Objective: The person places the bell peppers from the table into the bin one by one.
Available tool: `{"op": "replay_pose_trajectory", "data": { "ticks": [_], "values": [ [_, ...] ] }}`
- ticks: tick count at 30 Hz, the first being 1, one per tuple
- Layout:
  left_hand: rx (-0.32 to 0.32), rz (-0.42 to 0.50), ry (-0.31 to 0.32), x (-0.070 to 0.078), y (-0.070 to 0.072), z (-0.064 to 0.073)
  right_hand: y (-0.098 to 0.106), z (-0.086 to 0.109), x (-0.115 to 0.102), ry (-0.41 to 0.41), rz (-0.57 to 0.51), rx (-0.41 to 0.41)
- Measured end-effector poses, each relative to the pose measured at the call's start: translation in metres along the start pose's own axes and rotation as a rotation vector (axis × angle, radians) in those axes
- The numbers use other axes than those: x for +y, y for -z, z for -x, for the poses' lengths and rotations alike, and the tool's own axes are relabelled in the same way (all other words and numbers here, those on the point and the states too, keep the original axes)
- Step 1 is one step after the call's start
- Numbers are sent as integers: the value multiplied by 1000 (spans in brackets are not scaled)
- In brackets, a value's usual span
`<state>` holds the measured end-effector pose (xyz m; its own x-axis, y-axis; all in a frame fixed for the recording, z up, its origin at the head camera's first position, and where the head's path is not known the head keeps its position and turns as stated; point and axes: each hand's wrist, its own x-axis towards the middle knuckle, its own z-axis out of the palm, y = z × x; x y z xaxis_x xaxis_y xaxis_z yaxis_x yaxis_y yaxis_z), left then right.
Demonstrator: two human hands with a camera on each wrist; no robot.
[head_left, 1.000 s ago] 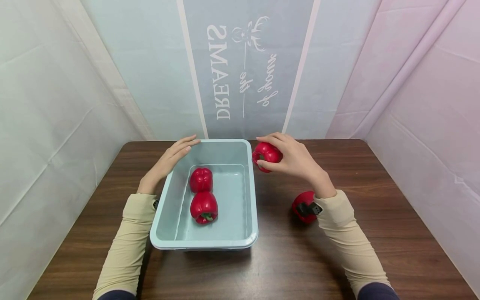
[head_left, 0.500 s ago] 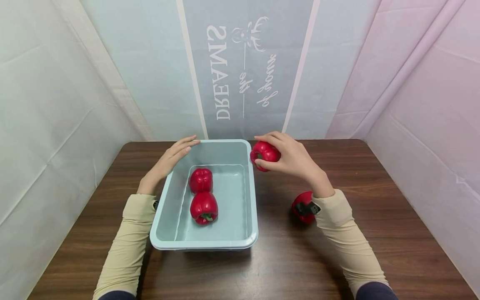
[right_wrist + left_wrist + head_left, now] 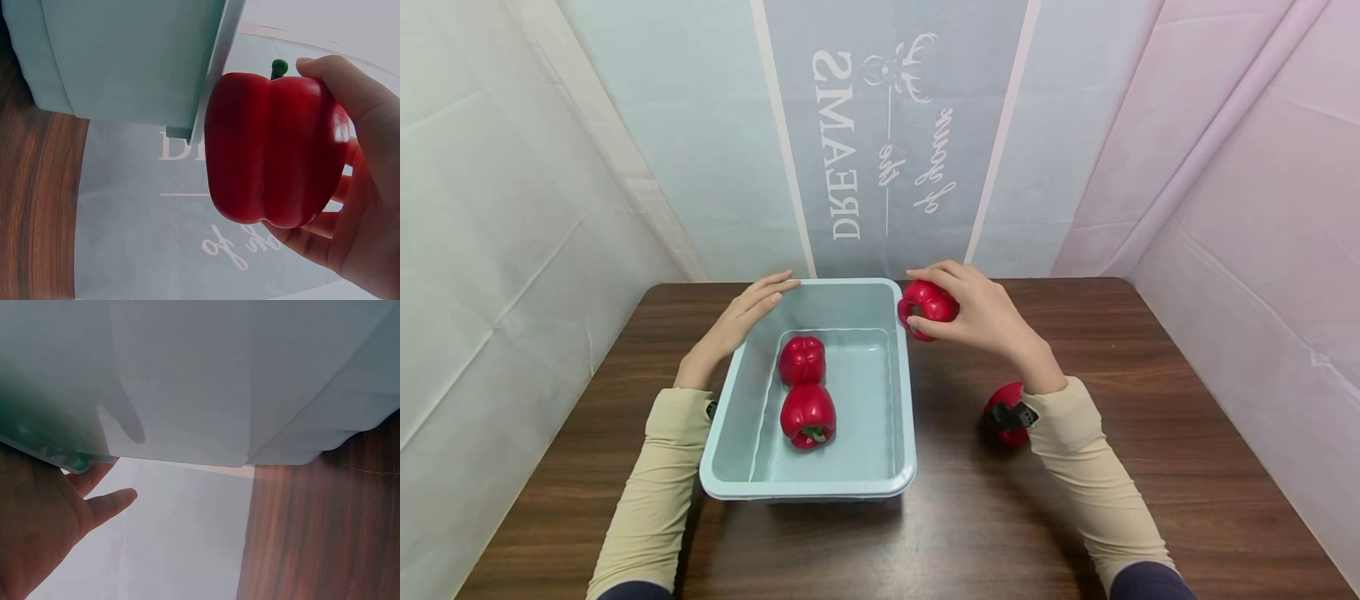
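Observation:
My right hand (image 3: pixel 981 310) grips a red bell pepper (image 3: pixel 269 150) just off the tub's far right corner, fingers over its top and thumb near its green stem. In the head view that pepper overlaps or sits beside the rim; whether it touches I cannot tell. The pale blue tub (image 3: pixel 868 450) holds two more red bell peppers, one behind (image 3: pixel 802 360) and one in front (image 3: pixel 808 415), along its left side. My left hand (image 3: pixel 737 317) lies over the tub's far left rim with fairly straight fingers; in the left wrist view its fingers (image 3: pixel 115 503) are beside the outer wall.
Another red bell pepper (image 3: pixel 1006 414) lies on the dark wooden table (image 3: pixel 985 533) right of the tub, partly hidden by the right wrist's camera. A printed cloth backdrop (image 3: pixel 895 167) rises at the table's far edge, with white cloth walls (image 3: pixel 497 250) on the sides.
My right hand has shifted slightly left and up with the bell pepper, closer to the tub's rim. The left hand, the tub and the peppers inside have stayed put.

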<state>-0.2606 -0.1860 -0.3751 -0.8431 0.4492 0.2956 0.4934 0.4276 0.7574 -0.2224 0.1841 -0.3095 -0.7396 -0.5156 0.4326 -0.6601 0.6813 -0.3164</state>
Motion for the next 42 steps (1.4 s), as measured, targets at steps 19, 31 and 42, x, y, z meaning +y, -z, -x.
{"op": "replay_pose_trajectory", "data": {
  "ticks": [19,31,42],
  "values": [
    [-22,22,28,-5,8,-13,1,-19,0,-19,-23,-10],
    [-33,32,38,-7,12,-19,0,-30,-4,4,-22,12],
    [-34,21,36,-6,12,-19,-1,-34,-10,10,-20,6]
  ]
}}
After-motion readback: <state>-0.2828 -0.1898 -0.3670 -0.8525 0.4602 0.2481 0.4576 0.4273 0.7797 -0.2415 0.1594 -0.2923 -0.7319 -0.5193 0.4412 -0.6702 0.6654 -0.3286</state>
